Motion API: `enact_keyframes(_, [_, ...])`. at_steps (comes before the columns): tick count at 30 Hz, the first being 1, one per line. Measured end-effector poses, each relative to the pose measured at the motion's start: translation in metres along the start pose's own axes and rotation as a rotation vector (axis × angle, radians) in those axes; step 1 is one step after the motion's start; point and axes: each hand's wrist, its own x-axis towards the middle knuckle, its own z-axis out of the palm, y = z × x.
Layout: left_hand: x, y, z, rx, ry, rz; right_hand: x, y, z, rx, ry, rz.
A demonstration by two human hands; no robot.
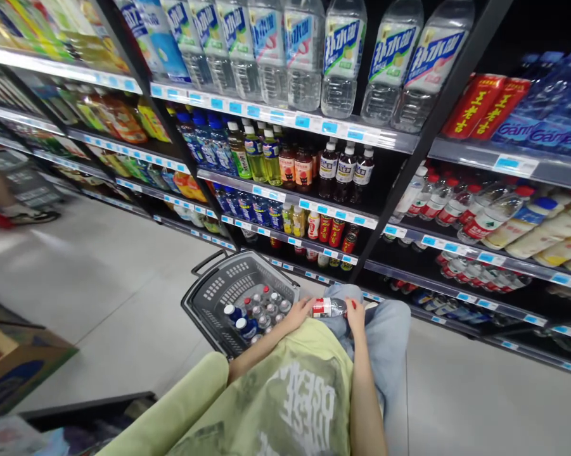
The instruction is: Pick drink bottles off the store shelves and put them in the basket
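Note:
A clear plastic water bottle (331, 308) with a red and white label lies level above my lap, held between both hands. My left hand (301, 313) is closed round its base end. At the other end, my right hand (355, 314) grips it by the red cap. To the left of my knees stands a grey shopping basket (213, 286) with perforated walls. Inside it are several clear bottles (270, 309) with white or red caps, along with a few dark blue bottles (246, 327) with white caps.
Drink shelves (285, 117) run across the front, filled with large water bottles (345, 60), red cans (478, 104) and red-capped bottles (494, 215). At left, a person's foot (33, 215) shows in the aisle. A cardboard box (23, 361) stands at lower left.

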Motion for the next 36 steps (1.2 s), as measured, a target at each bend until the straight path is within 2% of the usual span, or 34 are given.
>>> enact_keyframes(3, [-0.003,-0.001,0.003,-0.013,-0.001,-0.034,-0.001,-0.001,-0.002,-0.03,-0.005,-0.02])
enact_keyframes(6, [-0.005,-0.004,0.004,0.011,0.018,-0.007,-0.006,-0.006,-0.003,-0.069,0.027,-0.064])
enact_keyframes(8, [-0.007,-0.007,0.004,0.053,0.064,0.076,-0.012,-0.011,-0.003,-0.105,0.073,-0.131])
enact_keyframes(12, [-0.016,-0.007,0.0,0.21,0.152,0.329,-0.033,-0.022,0.002,-0.186,0.149,-0.264])
enact_keyframes(14, [-0.022,-0.001,-0.001,0.293,0.121,0.437,-0.045,-0.028,0.008,-0.232,0.171,-0.312])
enact_keyframes(18, [-0.033,0.021,0.001,0.389,-0.056,0.58,-0.063,-0.041,0.024,-0.296,0.119,-0.424])
enact_keyframes(20, [-0.036,0.031,0.002,0.414,-0.093,0.578,-0.07,-0.047,0.032,-0.299,0.054,-0.461])
enact_keyframes(24, [-0.041,0.038,-0.001,0.448,-0.08,0.552,-0.078,-0.055,0.041,-0.286,-0.038,-0.446])
enact_keyframes(29, [-0.048,0.028,-0.007,0.454,-0.025,0.569,-0.085,-0.059,0.044,-0.274,-0.078,-0.401])
enact_keyframes(33, [-0.052,0.009,-0.011,0.408,-0.004,0.62,-0.089,-0.06,0.05,-0.214,-0.145,-0.405])
enact_keyframes(36, [-0.055,-0.005,-0.013,0.355,0.059,0.638,-0.091,-0.058,0.055,-0.169,-0.229,-0.415])
